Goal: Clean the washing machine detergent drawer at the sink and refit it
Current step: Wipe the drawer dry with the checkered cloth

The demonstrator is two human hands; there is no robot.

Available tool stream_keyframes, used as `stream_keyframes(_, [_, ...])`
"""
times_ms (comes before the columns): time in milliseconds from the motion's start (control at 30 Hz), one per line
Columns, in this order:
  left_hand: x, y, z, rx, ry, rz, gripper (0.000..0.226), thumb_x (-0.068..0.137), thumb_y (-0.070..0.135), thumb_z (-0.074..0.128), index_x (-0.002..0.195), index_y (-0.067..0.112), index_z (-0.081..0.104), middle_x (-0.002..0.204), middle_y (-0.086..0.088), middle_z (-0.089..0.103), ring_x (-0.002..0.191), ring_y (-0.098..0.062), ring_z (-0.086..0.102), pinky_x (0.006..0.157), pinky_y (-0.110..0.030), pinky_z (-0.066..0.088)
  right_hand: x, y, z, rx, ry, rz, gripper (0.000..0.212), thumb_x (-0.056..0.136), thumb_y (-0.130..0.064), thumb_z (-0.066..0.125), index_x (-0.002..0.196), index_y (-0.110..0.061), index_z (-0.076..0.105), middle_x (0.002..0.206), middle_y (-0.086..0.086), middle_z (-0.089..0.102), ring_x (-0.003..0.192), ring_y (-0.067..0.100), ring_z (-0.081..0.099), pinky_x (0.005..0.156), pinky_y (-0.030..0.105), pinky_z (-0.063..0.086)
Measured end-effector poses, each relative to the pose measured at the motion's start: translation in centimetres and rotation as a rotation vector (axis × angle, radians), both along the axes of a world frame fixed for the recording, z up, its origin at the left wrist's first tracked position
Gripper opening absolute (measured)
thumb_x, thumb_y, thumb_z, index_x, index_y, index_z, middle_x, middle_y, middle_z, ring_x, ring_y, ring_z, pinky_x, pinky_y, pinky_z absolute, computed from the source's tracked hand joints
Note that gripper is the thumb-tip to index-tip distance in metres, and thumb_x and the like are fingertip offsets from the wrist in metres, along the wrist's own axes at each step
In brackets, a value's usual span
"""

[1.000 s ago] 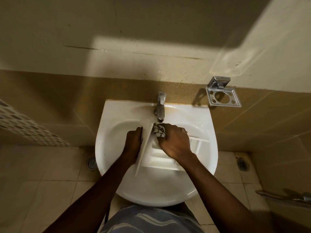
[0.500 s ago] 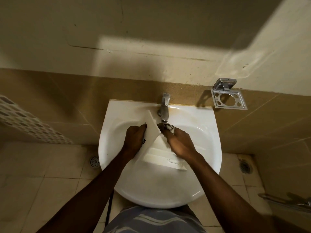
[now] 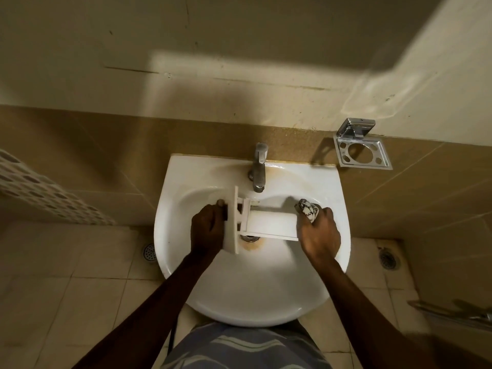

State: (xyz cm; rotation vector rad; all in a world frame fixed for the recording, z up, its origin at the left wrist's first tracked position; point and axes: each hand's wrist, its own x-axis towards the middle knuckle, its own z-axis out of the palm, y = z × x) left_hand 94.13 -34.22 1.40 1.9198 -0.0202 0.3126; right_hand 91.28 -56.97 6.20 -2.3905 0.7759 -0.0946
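Tan tiled walls and a pale floor frame the white sink [image 3: 266,288] in our head view, and we place everything from the tap [image 3: 257,169].

Just below the tap, over the basin, the detergent drawer [image 3: 269,222] lies crosswise. Its front panel sits left of the tap and its body reaches right. Our left hand [image 3: 209,229], down-left of the tap, curls its fingers round the front panel and carries that end. Our right hand [image 3: 319,231], down-right of the tap, bunches a patterned cloth [image 3: 307,209] in curled fingers at the drawer's rear end.

We judge the task to be at its middle. The drawer is out and at the sink and wiping looks under way. Rinsing, drying and refitting are left, and nothing here shows where the drawer goes back.

A plain white face of the drawer is turned to us, so its compartments are hidden and we cannot say how clean they are. We cannot tell whether water runs from the tap, nor whether our right hand also presses on the drawer. Straight below the tap, the drain [image 3: 249,238] is half covered by the drawer.
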Motion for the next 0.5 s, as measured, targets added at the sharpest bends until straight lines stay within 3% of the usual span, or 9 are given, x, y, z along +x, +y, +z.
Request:
stream_keyframes(100, [-0.3, -0.1, -1.8, 0.028, 0.136, 0.097, 0.055, 0.104, 0.049, 0.033, 0.086, 0.005, 0.062, 0.082, -0.003, 0.06, 0.077, -0.021, 0.057, 0.07, -0.04, 0.05, -2.1, 0.6, -1.9, -0.051, -0.164, 0.05, 0.059, 0.077, -0.045, 0.042, 0.127, -0.02, 0.06, 0.114, 0.008, 0.053, 0.105, 0.033, 0.053, 0.087, 0.042, 0.038])
stream_keyframes(167, [-0.6, -0.2, -1.7, -0.135, 0.319, 0.067, 0.035, 0.107, 0.034, 0.037, 0.094, 0.011, 0.06, 0.095, -0.01, 0.059, 0.086, -0.02, 0.061, 0.081, -0.046, 0.054, -3.5, 0.7, -3.2, -0.073, -0.199, 0.099, 0.063, 0.072, -0.039, 0.044, 0.131, -0.018, 0.057, 0.12, 0.009, 0.052, 0.11, 0.032, 0.05, 0.089, 0.044, 0.038])
stream_keyframes(200, [-0.8, -0.1, -1.4, -0.262, 0.419, 0.047, 0.03, 0.107, 0.031, 0.037, 0.098, 0.011, 0.058, 0.097, -0.012, 0.058, 0.084, -0.014, 0.062, 0.081, -0.039, 0.057, -4.1, 0.8, -3.7, -0.088, -0.208, 0.125, 0.064, 0.07, -0.034, 0.048, 0.132, -0.017, 0.055, 0.124, 0.01, 0.051, 0.113, 0.032, 0.048, 0.091, 0.045, 0.037])
stream_keyframes(267, [-1.0, 0.3, -1.1, -0.486, 0.586, 0.003, 0.053, 0.104, 0.049, 0.032, 0.113, 0.002, 0.055, 0.1, -0.021, 0.061, 0.082, -0.014, 0.067, 0.07, -0.024, 0.056, -5.1, 1.0, -4.2, -0.126, -0.203, 0.201, 0.068, 0.066, -0.026, 0.055, 0.135, -0.021, 0.052, 0.134, 0.01, 0.048, 0.121, 0.031, 0.045, 0.096, 0.046, 0.034])
stream_keyframes(333, [-0.9, 1.0, -1.3, -0.574, 0.729, -0.035, 0.09, 0.089, 0.076, 0.025, 0.125, 0.0, 0.057, 0.109, -0.027, 0.065, 0.092, -0.028, 0.068, 0.072, -0.027, 0.055, -5.7, 1.0, -4.5, -0.152, -0.177, 0.286, 0.069, 0.066, -0.027, 0.054, 0.135, -0.026, 0.051, 0.139, 0.007, 0.047, 0.126, 0.029, 0.044, 0.099, 0.043, 0.031])
stream_keyframes(367, [-0.9, 1.2, -1.2, -0.614, 0.769, -0.062, 0.097, 0.083, 0.08, 0.025, 0.126, 0.001, 0.06, 0.111, -0.026, 0.066, 0.092, -0.031, 0.068, 0.074, -0.031, 0.055, -5.9, 0.9, -4.5, -0.156, -0.167, 0.319, 0.067, 0.067, -0.03, 0.05, 0.134, -0.027, 0.052, 0.14, 0.006, 0.047, 0.127, 0.027, 0.045, 0.099, 0.042, 0.029])
stream_keyframes(500, [-0.8, 1.5, -1.4, -0.804, 0.751, -0.076, 0.083, 0.091, 0.065, 0.044, 0.128, -0.008, 0.057, 0.109, -0.03, 0.063, 0.082, -0.029, 0.067, 0.068, -0.029, 0.055, -6.2, 1.1, -3.6, -0.061, -0.172, 0.239, 0.069, 0.064, -0.034, 0.034, 0.127, -0.027, 0.059, 0.138, -0.004, 0.051, 0.13, 0.017, 0.047, 0.109, 0.049, 0.021])
